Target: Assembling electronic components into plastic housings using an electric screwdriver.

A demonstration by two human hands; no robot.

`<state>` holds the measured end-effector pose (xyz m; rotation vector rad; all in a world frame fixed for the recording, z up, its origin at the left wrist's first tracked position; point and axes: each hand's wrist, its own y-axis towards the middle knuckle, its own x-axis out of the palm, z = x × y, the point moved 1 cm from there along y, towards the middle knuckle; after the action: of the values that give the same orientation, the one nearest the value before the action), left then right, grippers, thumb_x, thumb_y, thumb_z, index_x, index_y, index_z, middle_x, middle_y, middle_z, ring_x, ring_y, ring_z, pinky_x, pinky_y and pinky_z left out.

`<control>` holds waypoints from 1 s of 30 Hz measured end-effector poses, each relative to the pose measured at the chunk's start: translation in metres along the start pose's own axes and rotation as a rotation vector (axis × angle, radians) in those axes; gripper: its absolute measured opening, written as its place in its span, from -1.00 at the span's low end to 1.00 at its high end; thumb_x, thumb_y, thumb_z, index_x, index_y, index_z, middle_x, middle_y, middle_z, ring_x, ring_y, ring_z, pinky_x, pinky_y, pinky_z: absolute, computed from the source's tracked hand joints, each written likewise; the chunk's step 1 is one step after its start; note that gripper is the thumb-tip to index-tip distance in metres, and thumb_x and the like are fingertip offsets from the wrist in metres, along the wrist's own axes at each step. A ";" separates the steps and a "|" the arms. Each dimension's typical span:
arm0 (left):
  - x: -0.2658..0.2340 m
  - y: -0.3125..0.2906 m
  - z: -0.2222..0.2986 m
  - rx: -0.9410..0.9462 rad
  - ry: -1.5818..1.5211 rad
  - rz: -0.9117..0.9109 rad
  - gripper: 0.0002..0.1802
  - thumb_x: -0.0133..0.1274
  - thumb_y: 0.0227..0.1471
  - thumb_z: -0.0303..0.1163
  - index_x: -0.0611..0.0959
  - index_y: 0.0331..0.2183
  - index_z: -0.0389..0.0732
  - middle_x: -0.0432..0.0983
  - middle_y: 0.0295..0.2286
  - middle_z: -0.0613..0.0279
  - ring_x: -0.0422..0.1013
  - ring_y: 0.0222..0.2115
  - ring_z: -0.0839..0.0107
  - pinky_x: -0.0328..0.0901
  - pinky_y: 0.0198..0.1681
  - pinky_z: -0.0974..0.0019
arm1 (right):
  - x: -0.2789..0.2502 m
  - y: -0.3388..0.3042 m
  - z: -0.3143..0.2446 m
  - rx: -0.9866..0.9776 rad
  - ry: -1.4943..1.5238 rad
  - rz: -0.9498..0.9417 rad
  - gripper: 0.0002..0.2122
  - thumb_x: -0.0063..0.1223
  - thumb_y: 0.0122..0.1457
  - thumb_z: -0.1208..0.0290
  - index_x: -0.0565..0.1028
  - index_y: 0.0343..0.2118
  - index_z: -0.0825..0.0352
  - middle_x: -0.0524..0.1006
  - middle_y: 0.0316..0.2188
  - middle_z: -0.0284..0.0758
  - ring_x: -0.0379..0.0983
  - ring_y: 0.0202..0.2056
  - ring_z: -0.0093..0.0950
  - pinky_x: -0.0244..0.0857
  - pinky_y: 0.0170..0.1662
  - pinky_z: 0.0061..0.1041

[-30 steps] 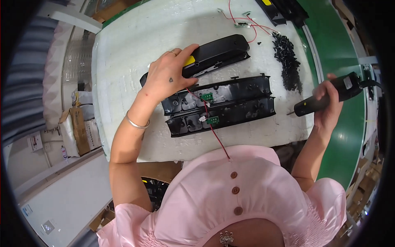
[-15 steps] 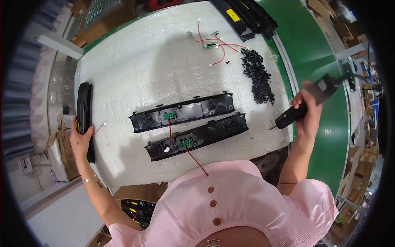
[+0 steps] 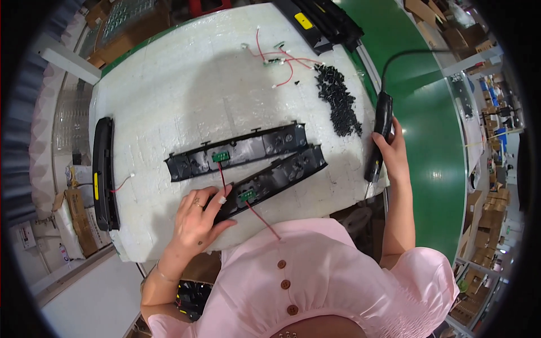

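Note:
Two long black plastic housings lie open side up in front of me. The far housing [image 3: 248, 147] and the near housing [image 3: 282, 176] each carry a small green circuit board with a red wire. My left hand [image 3: 194, 222] is closed round the left end of the near housing, hiding that end. Against the table's right edge, my right hand [image 3: 393, 151] grips a black electric screwdriver [image 3: 383, 115], its bit pointing down toward me. Another black housing [image 3: 103, 169] with a yellow label stands by the left edge, a short red wire beside it.
A pile of black screws [image 3: 338, 104] lies at the right of the white padded table [image 3: 146, 101]. Behind it are loose red-wired boards [image 3: 276, 60] and stacked black housings [image 3: 324, 22]. A green surface [image 3: 431, 135] runs along the right, with the screwdriver's cable above it.
My left hand has left the left-edge housing and taken hold of the near housing, which is turned slightly. The screwdriver has swung from slanting leftward to nearly upright, lower at the table's edge.

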<state>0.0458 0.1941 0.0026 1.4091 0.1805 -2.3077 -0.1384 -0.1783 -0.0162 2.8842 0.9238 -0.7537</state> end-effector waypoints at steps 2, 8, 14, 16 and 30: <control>-0.006 0.001 0.000 -0.016 -0.100 -0.028 -0.39 0.31 -0.34 -0.30 0.50 -0.16 -0.25 0.46 -0.29 0.03 0.39 -0.30 0.04 0.31 -0.20 0.18 | 0.008 0.011 0.014 -0.125 -0.120 0.038 -0.34 0.09 0.03 0.44 0.03 0.14 0.56 0.41 -0.13 -0.09 0.36 -0.10 -0.36 0.19 -0.01 -0.50; -0.086 0.019 -0.001 0.045 -0.672 -0.452 -0.49 0.25 -0.20 -0.21 0.54 -0.23 -0.35 0.54 -0.36 0.01 0.50 -0.38 0.12 0.37 -0.29 0.30 | 0.010 0.009 0.010 -0.197 -0.439 0.117 -0.41 0.12 0.02 0.31 0.22 0.06 0.55 0.40 -0.11 -0.03 0.34 -0.06 -0.29 0.16 0.04 -0.46; -0.125 0.054 -0.055 -0.144 -0.929 -0.588 -0.49 0.01 0.04 -0.20 0.46 -0.11 -0.45 0.51 -0.36 0.05 0.48 -0.44 0.41 0.40 -0.37 0.42 | 0.030 -0.005 -0.035 -0.550 -0.663 0.224 -0.48 0.11 0.02 0.39 0.27 0.05 0.46 0.32 -0.05 -0.11 0.28 -0.02 -0.26 0.22 0.01 -0.41; -0.104 0.070 -0.080 -0.222 -0.964 -0.649 -0.56 -0.08 0.11 -0.23 0.47 -0.12 -0.43 0.54 -0.39 0.08 0.48 -0.51 0.46 0.40 -0.39 0.41 | 0.046 -0.017 -0.060 -0.588 -0.390 0.243 -0.50 0.11 0.01 0.42 0.29 0.05 0.43 0.34 -0.06 -0.13 0.30 -0.03 -0.27 0.22 0.01 -0.40; -0.043 0.084 -0.038 0.170 0.049 0.152 -0.56 0.26 -0.26 -0.38 0.56 -0.23 -0.25 0.52 -0.35 0.11 0.42 -0.31 0.14 0.32 -0.22 0.25 | 0.157 -0.016 -0.091 -1.116 -0.586 -0.611 -0.37 0.27 -0.22 0.29 0.32 -0.02 0.37 0.41 -0.23 -0.23 0.34 -0.18 -0.25 0.22 -0.10 -0.32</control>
<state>0.1291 0.1439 0.0317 1.5059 -0.1084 -2.2081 0.0045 -0.0653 -0.0053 1.3403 1.4722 -0.6899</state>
